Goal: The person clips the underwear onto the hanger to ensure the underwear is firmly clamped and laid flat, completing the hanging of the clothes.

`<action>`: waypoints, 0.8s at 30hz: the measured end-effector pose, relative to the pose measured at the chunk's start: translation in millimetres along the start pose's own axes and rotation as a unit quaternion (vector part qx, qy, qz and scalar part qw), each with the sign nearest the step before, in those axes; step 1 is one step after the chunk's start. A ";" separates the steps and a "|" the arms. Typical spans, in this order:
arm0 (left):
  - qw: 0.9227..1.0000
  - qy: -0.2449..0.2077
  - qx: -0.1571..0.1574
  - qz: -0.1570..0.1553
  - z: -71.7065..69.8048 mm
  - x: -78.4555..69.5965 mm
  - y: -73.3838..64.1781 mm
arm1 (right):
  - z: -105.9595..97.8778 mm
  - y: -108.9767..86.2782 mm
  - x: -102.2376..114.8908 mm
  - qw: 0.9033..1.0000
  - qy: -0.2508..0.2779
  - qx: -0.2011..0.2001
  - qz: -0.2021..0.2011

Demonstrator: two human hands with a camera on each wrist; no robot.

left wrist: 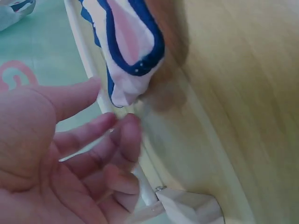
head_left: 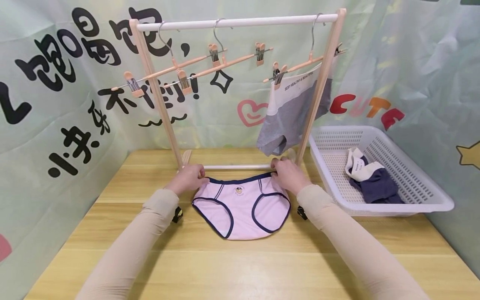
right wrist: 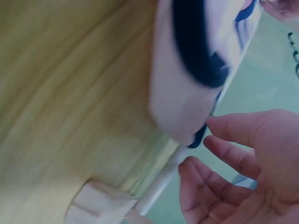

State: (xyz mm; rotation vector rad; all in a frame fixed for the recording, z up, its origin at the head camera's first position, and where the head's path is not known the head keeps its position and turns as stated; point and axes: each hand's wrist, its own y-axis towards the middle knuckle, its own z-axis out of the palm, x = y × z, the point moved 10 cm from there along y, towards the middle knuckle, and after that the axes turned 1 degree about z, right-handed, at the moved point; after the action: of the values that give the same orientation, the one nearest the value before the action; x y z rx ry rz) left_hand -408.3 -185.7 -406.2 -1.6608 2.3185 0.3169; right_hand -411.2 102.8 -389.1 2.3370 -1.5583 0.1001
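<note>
Pale pink underpants (head_left: 243,212) with navy trim and a small printed badge lie front up on the wooden table. At their upper left corner is my left hand (head_left: 188,178); in the left wrist view its thumb and loosely bent fingers (left wrist: 126,135) stand apart, just off the cloth. My right hand (head_left: 288,173) pinches the upper right corner at the navy waistband (right wrist: 200,136) between thumb and forefinger. Behind both hands stands a small rack with a white top rail (head_left: 240,21) and wooden posts.
Two clip hangers (head_left: 174,66) (head_left: 225,64) hang bare on the rail. A third, at the right, holds grey-and-white underpants (head_left: 286,112). A white basket (head_left: 318,166) stands on the right with a navy-and-cream garment (head_left: 375,183) inside. Printed cloth walls enclose the table (head_left: 240,271).
</note>
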 end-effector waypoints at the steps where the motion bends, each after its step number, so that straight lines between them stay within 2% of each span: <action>1: 1.000 0.005 -0.001 0.000 0.4 1.4 -1.2 | -1.2 -2.3 2.7 1.000 -0.002 -0.004 -0.002; 3: 1.000 0.009 0.002 0.001 1.9 3.7 -3.3 | -1.2 -7.1 10.1 1.000 -0.009 -0.001 -0.013; 9: 1.000 -0.003 0.020 -0.004 10.0 9.4 -6.9 | 12.3 -21.5 19.4 0.998 -0.026 0.052 -0.023; 17: 0.999 0.012 0.013 -0.029 10.5 14.1 -9.4 | 10.7 -28.2 17.3 0.998 -0.027 0.048 -0.017; 24: 0.999 0.010 0.020 -0.030 13.2 14.9 -10.8 | 12.3 -29.1 16.3 0.998 -0.021 0.056 -0.016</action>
State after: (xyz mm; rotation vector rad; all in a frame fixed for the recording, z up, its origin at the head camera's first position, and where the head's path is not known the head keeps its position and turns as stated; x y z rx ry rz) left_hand -401.4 -198.0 -424.0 -1.7177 2.2694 0.2420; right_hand -379.7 94.7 -403.6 2.4642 -1.5709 0.1340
